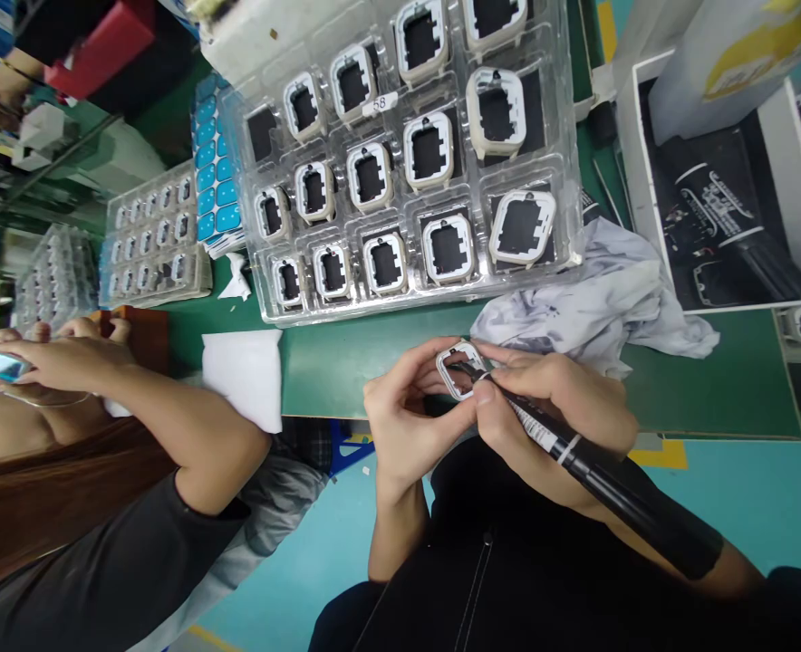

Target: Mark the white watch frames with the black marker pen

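Note:
My left hand (410,412) pinches a small white square frame (447,362) by its edges, just above the front of the green table. In my right hand (556,407) is a black marker pen (597,466), held at a slant with its cap on the back end. The pen's tip reaches inside the opening of the frame and seems to touch its inner edge. Beyond my hands a clear plastic tray (387,303) holds several similar white frames, each in its own compartment. One frame (523,226) at the tray's near right corner lies tilted.
A crumpled stained cloth (591,299) lies right of the tray. Farther right, a white box (719,303) holds a bottle (719,81) and another marker (727,217). At left, a co-worker's arm (162,398) extends over the table beside a folded white cloth (244,376).

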Demonstrator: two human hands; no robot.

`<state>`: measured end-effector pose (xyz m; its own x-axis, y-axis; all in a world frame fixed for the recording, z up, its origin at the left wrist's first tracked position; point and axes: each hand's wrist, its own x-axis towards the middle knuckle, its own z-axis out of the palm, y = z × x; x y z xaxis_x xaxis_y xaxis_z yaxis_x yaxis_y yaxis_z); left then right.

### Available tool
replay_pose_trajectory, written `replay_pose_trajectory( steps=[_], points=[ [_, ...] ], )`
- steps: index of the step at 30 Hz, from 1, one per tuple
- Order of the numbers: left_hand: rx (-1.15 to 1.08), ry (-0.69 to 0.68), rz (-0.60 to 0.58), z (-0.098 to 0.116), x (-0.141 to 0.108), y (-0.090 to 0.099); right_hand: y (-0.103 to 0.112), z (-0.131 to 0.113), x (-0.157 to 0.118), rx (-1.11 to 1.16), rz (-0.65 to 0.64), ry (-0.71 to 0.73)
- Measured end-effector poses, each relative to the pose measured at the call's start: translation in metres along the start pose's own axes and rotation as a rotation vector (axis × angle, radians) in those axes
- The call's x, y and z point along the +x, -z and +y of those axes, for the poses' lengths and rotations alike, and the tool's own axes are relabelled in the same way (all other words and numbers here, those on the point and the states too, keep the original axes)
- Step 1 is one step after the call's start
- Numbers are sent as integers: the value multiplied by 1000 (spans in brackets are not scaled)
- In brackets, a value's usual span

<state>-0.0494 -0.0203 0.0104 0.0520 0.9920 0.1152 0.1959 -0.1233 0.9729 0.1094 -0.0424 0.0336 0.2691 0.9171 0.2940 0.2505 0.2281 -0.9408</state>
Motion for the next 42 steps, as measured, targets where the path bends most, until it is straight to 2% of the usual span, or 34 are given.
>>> replay_pose_trajectory(
  steps=[7, 12, 15, 18, 21, 24, 28, 31, 33, 36, 38, 42],
  points=[
    [-47, -24, -16, 7, 6, -2, 5, 7, 4, -18, 19, 66],
    [-45, -3, -24, 3, 6, -3, 8, 14, 4, 123, 21, 48],
    [-3, -67, -45, 4, 7, 5, 9, 19, 0, 171, 94, 36],
    [177, -185, -2, 16, 17, 26, 10, 25, -3, 163, 136, 28],
    [330, -319, 100, 35, 50, 56, 11, 32, -3, 151, 146, 63],
    [431, -423, 184, 45, 112, 86, 12, 36, -3, 135, 121, 73],
    [591, -463, 181, 31, 215, 120, 13, 39, -3, 136, 123, 48],
    [727, -434, 137, 16, 269, 136, 12, 39, -2, 148, 117, 28],
    [745, -397, 113, 12, 287, 141, 12, 37, -1, 155, 116, 25],
    [717, -368, 133, 16, 298, 138, 11, 34, 1, 149, 116, 29],
    [720, -387, 134, 20, 303, 129, 11, 33, 2, 139, 114, 29],
    [776, -429, 54, 21, 315, 104, 11, 34, 2, 124, 100, 29]
  ],
)
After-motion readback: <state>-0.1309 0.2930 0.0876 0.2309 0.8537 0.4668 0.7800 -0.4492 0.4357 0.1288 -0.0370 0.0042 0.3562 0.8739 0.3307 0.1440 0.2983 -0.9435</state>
